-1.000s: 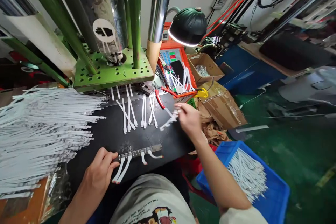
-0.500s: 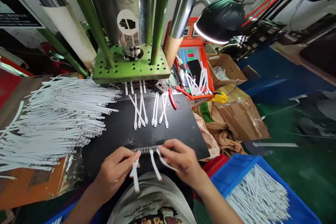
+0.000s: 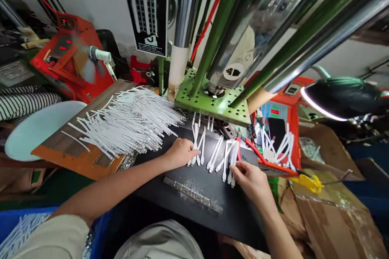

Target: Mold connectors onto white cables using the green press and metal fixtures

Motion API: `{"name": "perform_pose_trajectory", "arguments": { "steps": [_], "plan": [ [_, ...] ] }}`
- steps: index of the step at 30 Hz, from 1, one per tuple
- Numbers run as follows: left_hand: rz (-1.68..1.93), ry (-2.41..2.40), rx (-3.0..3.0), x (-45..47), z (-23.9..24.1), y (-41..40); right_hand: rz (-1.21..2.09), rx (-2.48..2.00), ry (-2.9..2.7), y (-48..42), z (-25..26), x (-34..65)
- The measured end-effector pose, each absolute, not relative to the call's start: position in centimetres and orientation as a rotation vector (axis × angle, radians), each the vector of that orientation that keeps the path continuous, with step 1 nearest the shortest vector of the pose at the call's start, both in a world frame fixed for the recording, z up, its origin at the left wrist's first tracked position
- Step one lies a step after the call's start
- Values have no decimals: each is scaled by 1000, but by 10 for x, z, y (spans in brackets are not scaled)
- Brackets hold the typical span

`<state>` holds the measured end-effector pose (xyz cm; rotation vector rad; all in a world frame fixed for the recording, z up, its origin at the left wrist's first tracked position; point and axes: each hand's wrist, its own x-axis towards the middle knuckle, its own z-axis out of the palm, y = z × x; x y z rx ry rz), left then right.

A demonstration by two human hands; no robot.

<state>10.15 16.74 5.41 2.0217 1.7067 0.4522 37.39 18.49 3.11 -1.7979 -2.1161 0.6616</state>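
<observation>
Short white cables [image 3: 215, 153] with connector ends lie in small groups on the black work plate [image 3: 206, 182]. My left hand [image 3: 182, 153] is closed at the left group, thumb and fingers pinched at a white cable [image 3: 195, 145]; the exact grip is partly hidden. At the right group, my right hand [image 3: 251, 176] pinches the lower ends of white cables [image 3: 232, 162] between thumb and fingers. A slotted metal strip [image 3: 193, 194] rests on the plate in front of both hands, with no cable in it.
A green press plate [image 3: 212, 103] with thick columns stands behind the cables. Left is a big heap of white cables [image 3: 130, 121]. Red-handled pliers [image 3: 255, 150], a red control box [image 3: 293, 129] and a lit lamp [image 3: 340, 97] stand right. A blue bin [image 3: 27, 211] sits lower left.
My view has swung left. Both hands have left the slotted strip, which now lies on the plate without cables, and have reached forward to the cable groups. The right group holds more cables.
</observation>
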Motion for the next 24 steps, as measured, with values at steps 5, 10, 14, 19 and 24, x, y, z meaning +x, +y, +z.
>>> {"name": "perform_pose_trajectory", "arguments": {
  "steps": [5, 10, 14, 19, 24],
  "plan": [
    [413, 1854, 2260, 70, 52, 180, 184, -1614, -2394, 183, 27, 342],
    [257, 1741, 2554, 32, 51, 178, -101, -1510, -2643, 199, 58, 272],
    [273, 1511, 2840, 27, 50, 170, 67, -1182, -2905, 236, 75, 193],
    [728, 1048, 2874, 25, 76, 136, 170, -1118, -2930, 256, 72, 144],
    [1038, 1207, 2283, 12, 104, 95, 218, -1163, -2904, 219, 72, 194]
  ]
}}
